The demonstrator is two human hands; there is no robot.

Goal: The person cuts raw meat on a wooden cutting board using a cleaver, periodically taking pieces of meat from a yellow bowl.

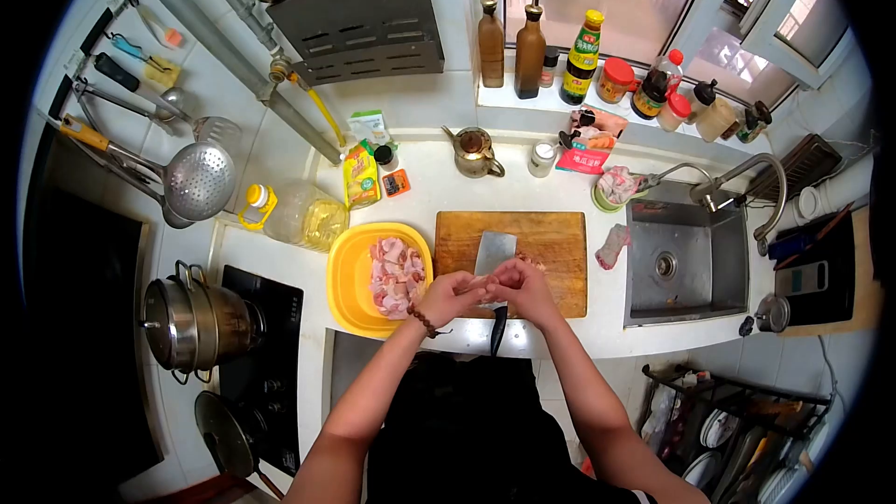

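My left hand (450, 297), with a beaded bracelet at its wrist, and my right hand (525, 293) meet over the front of the wooden cutting board (551, 224). The fingertips of both are closed together around something small that I cannot make out. Beneath them a cleaver (497, 247) lies flat on the board, its black handle reaching past the front edge. Small bits of raw meat (535, 261) sit beside the blade, partly behind my right hand. Left of the board, a yellow basin (348, 294) holds raw meat pieces (397, 271), close to my left hand.
A sink (691, 301) is at the right, with a cloth (612, 247) beside it. An oil jug (303, 215) stands behind the basin. A teapot (473, 154) and a small jar (541, 159) stand behind the board. The stove (280, 317) and a steamer pot (201, 322) are left.
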